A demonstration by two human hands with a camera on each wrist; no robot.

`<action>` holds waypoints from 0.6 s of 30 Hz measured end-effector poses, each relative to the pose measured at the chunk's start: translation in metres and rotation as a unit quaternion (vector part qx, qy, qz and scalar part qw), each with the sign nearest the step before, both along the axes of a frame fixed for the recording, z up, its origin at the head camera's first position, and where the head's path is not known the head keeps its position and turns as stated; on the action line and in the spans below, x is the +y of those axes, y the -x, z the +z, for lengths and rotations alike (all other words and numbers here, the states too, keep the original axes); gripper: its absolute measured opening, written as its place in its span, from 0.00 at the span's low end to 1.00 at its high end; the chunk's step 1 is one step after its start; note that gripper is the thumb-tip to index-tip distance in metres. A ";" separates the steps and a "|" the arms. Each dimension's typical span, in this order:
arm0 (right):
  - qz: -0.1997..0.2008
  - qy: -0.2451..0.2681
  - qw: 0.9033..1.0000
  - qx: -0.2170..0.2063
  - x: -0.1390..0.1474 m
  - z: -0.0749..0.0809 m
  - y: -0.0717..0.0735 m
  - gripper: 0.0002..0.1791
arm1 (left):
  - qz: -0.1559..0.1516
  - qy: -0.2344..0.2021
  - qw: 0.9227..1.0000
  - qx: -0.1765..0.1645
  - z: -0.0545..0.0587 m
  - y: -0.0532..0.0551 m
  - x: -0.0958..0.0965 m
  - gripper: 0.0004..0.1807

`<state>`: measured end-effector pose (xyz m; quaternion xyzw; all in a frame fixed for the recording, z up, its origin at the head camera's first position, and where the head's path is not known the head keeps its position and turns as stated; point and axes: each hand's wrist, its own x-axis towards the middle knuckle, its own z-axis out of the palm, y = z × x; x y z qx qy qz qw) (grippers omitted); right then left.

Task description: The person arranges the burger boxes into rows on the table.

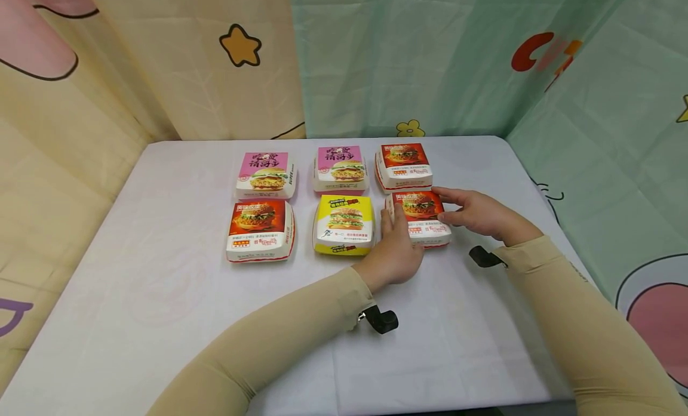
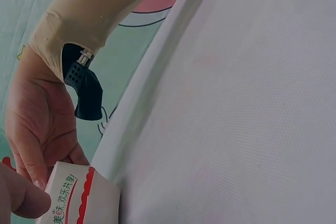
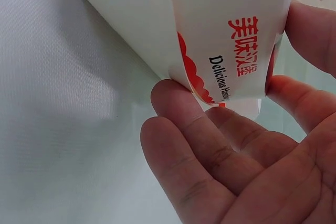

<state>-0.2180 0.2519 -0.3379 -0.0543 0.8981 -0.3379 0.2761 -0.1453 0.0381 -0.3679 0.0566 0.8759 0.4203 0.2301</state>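
Observation:
In the head view, a red-and-white hamburger box [image 1: 421,208] lies at the right end of the front row, between both hands. The left hand [image 1: 395,253] holds its left side and front corner, with one finger up along the left edge. My right hand [image 1: 478,216] holds the right side, the thumb and a finger reaching over to the edge. Seen from the right wrist, several fingers [image 3: 210,153] rest against the printed side of the box [image 3: 231,40]. The left wrist view shows only a digit and one end of the box [image 2: 86,198].
Behind the held box stands another red-and-white box [image 1: 404,165]. A yellow box [image 1: 344,225] lies to its left, then a red-and-white one [image 1: 260,231]. Two pink-topped boxes [image 1: 264,174] fill the back row's left. White cloth covers the table [image 1: 161,320]; curtains surround it.

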 end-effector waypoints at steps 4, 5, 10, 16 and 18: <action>0.001 -0.003 1.000 0.002 0.000 0.000 0.000 0.44 | 0.000 0.005 1.000 0.006 -0.001 0.002 0.000 0.52; 0.001 -0.004 1.000 0.002 0.000 0.000 0.000 0.44 | 0.000 0.006 1.000 0.007 -0.001 0.002 0.000 0.52; 0.001 -0.004 1.000 0.003 -0.001 0.000 0.000 0.44 | -0.001 0.005 1.000 0.006 -0.001 0.003 0.000 0.53; 0.001 -0.005 1.000 0.007 0.000 -0.001 0.000 0.44 | 0.001 0.000 1.000 0.004 -0.001 0.003 0.000 0.53; 0.001 -0.004 1.000 0.007 0.000 -0.002 0.000 0.44 | 0.002 0.000 1.000 0.003 -0.001 0.004 0.000 0.53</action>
